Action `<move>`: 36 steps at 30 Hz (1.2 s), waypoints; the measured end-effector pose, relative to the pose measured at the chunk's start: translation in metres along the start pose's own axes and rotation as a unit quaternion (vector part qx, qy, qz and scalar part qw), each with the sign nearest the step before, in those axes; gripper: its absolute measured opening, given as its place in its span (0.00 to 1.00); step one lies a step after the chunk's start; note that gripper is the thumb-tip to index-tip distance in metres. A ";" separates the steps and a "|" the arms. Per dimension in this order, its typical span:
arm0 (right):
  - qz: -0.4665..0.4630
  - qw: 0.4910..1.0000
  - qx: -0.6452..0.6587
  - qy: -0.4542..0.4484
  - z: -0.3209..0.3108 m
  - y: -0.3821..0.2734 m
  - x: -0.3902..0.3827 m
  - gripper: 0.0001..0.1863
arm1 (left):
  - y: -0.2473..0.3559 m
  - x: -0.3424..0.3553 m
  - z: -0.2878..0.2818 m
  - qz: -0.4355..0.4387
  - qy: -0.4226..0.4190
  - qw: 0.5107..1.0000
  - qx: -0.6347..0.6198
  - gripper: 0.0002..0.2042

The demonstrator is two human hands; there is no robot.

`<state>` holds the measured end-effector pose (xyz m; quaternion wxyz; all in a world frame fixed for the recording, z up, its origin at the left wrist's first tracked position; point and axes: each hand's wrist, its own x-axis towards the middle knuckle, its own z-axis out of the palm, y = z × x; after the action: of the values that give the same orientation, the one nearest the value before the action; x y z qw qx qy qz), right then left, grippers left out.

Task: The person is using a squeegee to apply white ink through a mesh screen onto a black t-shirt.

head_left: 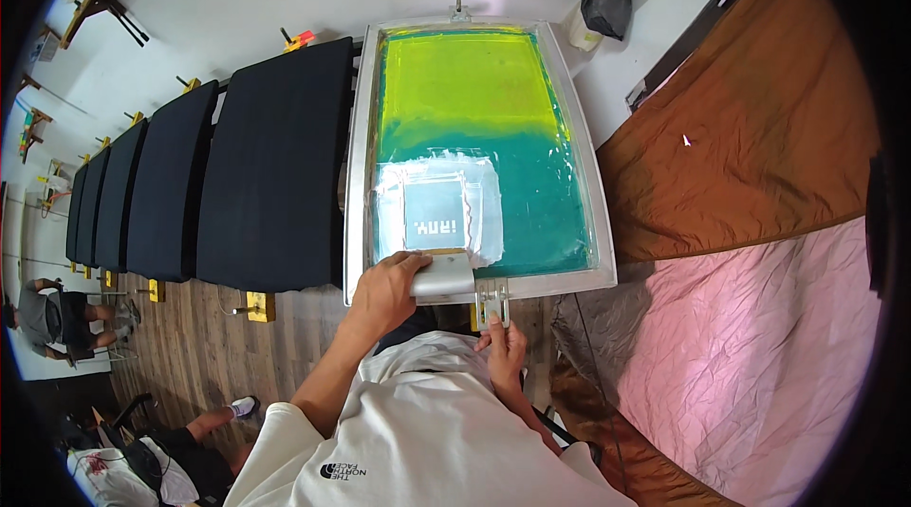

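**Squeegee at the near edge of the screen**

The person's left hand [387,287] was wrapped around a pale grey, block-shaped squeegee handle [443,276], fingers curled over its top and left end. The squeegee sat at the near edge of a large aluminium-framed printing screen [357,184], whose mesh ran from bright yellow-green at the far end to deep teal near the person. Just beyond the squeegee lay a whitish smeared patch of ink [479,213] around a dark square stencil opening [433,211] (its lettering too small to tell).

The right hand [505,344] was below the frame's near rail — its fingers pinching a small metal clamp bracket [492,299] that hung from that rail, just beside the squeegee.

To the left of the screen stood a row of flat black padded platens [275,165], receding toward the far left. On the right, brown fabric [750,128] and pink crinkled sheeting [759,346] lay spread — touching one another along a slanting seam.
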<state>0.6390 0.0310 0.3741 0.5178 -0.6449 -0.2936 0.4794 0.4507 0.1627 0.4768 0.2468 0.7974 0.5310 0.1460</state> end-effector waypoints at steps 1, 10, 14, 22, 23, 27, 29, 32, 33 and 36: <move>0.004 1.000 0.009 0.001 0.000 0.002 0.001 0.21 | 0.002 0.002 -0.002 0.005 0.002 1.000 0.002 0.21; 0.001 0.999 0.030 0.041 0.007 0.007 -0.001 0.21 | -0.004 0.007 -0.007 0.024 -0.017 1.000 0.002 0.19; -0.007 0.998 0.021 0.060 0.011 0.000 -0.001 0.23 | -0.008 0.007 -0.001 0.028 -0.023 0.999 -0.003 0.17; -0.019 0.995 0.024 0.099 0.023 0.008 -0.002 0.23 | -0.019 0.001 0.005 0.066 0.009 0.998 0.019 0.15; -0.017 0.992 0.044 0.114 0.023 0.014 0.000 0.23 | -0.021 0.003 0.005 0.073 0.004 0.997 0.020 0.15; -0.039 0.990 0.047 0.127 0.023 0.020 0.003 0.24 | -0.026 0.011 0.006 0.085 -0.013 0.996 0.016 0.15; -0.046 0.991 0.042 0.120 0.023 0.019 0.000 0.24 | -0.027 0.007 0.009 0.081 -0.002 0.997 0.013 0.15; -0.038 0.988 0.040 0.141 0.026 0.020 0.003 0.23 | -0.026 0.005 0.009 0.084 -0.010 0.996 0.028 0.15; -0.041 0.988 0.041 0.143 0.026 0.023 0.004 0.23 | -0.023 0.004 0.008 0.087 -0.008 0.996 0.028 0.15; -0.081 0.984 0.034 0.155 0.026 0.028 0.007 0.22 | -0.023 0.004 0.008 0.071 -0.016 0.997 0.029 0.17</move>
<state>0.6142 0.0392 0.3457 0.6152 -0.6678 -0.2447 0.3403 0.4384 0.1720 0.4577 0.2211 0.8421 0.4733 0.1343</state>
